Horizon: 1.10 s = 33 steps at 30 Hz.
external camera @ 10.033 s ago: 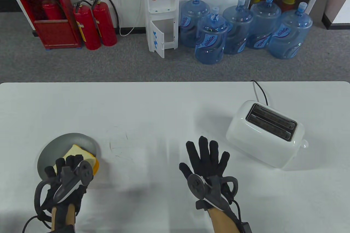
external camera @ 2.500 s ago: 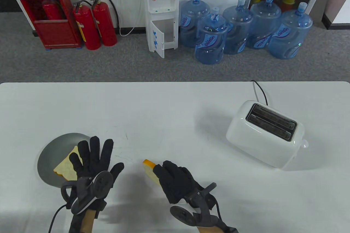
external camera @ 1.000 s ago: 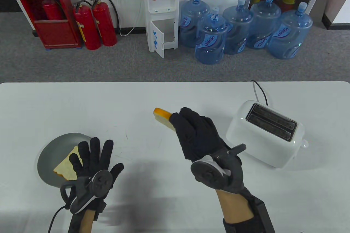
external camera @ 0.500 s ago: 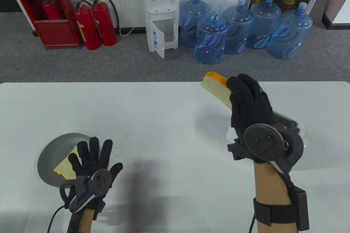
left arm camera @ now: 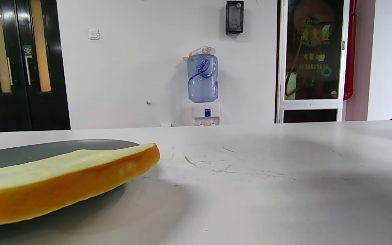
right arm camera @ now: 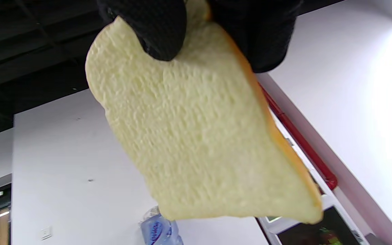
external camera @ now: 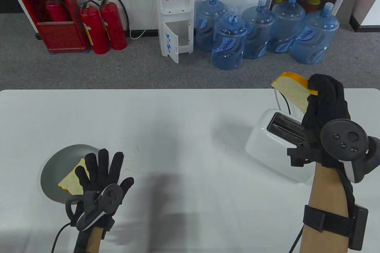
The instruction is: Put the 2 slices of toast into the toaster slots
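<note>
My right hand (external camera: 322,98) is raised above the white two-slot toaster (external camera: 267,146) at the table's right and pinches one slice of toast (external camera: 292,91) by its crust. In the right wrist view that slice (right arm camera: 199,136) hangs from the gloved fingers (right arm camera: 158,30). The hand and tracker hide the right part of the toaster's slots. A second slice (external camera: 71,180) lies on the grey plate (external camera: 50,167) at the left front, shown close up as a slice (left arm camera: 63,180) in the left wrist view. My left hand (external camera: 101,173) lies flat with fingers spread, partly over that slice and plate.
The toaster's black cord (external camera: 282,98) runs off the table's far edge (external camera: 148,90). Beyond the table stand several blue water jugs (external camera: 228,42), a water dispenser (external camera: 175,12) and red fire extinguishers (external camera: 102,27). Bare white tabletop (external camera: 178,134) lies between plate and toaster.
My right hand has carried the slice from the table's front middle up and to the right, and it is now over the toaster. The left hand has stayed spread by the plate.
</note>
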Each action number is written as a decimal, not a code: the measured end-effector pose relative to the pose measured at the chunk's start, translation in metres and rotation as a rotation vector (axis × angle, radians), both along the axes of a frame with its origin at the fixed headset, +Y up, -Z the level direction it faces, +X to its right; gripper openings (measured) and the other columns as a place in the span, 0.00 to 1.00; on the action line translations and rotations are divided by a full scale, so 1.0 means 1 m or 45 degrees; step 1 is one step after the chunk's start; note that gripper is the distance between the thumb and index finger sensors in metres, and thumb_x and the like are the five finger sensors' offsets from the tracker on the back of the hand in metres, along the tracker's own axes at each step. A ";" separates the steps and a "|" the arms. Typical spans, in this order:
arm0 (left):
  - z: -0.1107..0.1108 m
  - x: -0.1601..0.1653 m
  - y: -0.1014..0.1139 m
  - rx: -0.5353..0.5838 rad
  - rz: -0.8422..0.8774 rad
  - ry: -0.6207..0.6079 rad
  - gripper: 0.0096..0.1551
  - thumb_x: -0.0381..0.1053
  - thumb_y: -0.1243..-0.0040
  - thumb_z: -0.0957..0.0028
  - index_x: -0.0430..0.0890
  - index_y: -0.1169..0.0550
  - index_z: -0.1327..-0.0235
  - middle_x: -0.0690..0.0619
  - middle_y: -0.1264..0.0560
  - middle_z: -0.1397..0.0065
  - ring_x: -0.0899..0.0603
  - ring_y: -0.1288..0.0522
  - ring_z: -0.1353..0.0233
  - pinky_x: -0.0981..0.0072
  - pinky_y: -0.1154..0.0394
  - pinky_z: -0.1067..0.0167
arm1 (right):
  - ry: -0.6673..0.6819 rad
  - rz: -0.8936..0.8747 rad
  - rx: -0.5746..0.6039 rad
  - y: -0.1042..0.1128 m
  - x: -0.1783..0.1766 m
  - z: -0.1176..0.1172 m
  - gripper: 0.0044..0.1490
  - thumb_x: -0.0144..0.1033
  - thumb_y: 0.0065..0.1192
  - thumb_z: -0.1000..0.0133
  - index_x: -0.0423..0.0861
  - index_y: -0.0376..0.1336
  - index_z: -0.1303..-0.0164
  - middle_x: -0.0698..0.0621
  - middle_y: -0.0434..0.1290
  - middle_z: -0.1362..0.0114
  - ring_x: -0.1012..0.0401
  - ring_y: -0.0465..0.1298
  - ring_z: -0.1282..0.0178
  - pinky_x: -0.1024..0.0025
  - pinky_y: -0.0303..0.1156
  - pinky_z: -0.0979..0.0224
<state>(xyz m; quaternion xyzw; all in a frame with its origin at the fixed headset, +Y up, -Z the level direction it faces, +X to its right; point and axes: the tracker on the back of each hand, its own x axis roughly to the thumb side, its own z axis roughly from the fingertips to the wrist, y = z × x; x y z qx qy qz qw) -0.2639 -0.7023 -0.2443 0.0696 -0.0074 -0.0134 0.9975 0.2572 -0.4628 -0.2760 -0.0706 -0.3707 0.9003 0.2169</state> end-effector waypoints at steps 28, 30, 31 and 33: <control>-0.001 0.002 -0.001 -0.013 -0.029 -0.005 0.46 0.76 0.64 0.43 0.63 0.56 0.12 0.46 0.61 0.08 0.30 0.66 0.14 0.33 0.65 0.26 | -0.016 0.012 -0.148 -0.057 0.039 -0.033 0.35 0.25 0.57 0.31 0.67 0.51 0.20 0.47 0.64 0.15 0.48 0.75 0.20 0.38 0.66 0.16; -0.001 0.003 -0.001 -0.018 -0.035 -0.007 0.47 0.76 0.64 0.43 0.63 0.56 0.12 0.46 0.61 0.08 0.30 0.66 0.14 0.33 0.65 0.26 | -0.013 -0.004 -0.155 -0.060 0.042 -0.035 0.35 0.25 0.57 0.31 0.67 0.51 0.20 0.47 0.64 0.15 0.48 0.75 0.20 0.38 0.66 0.17; -0.001 0.003 -0.002 -0.020 -0.038 -0.008 0.46 0.76 0.64 0.43 0.63 0.56 0.12 0.46 0.61 0.08 0.30 0.66 0.14 0.33 0.65 0.25 | -0.011 -0.011 -0.162 -0.062 0.043 -0.036 0.35 0.25 0.57 0.31 0.67 0.51 0.20 0.47 0.64 0.15 0.48 0.75 0.19 0.38 0.66 0.17; -0.001 0.003 -0.002 -0.021 -0.039 -0.008 0.47 0.76 0.64 0.43 0.63 0.56 0.12 0.46 0.61 0.08 0.30 0.66 0.14 0.33 0.65 0.26 | -0.009 -0.017 -0.170 -0.065 0.045 -0.037 0.35 0.25 0.57 0.31 0.67 0.51 0.20 0.47 0.64 0.15 0.48 0.75 0.19 0.38 0.66 0.17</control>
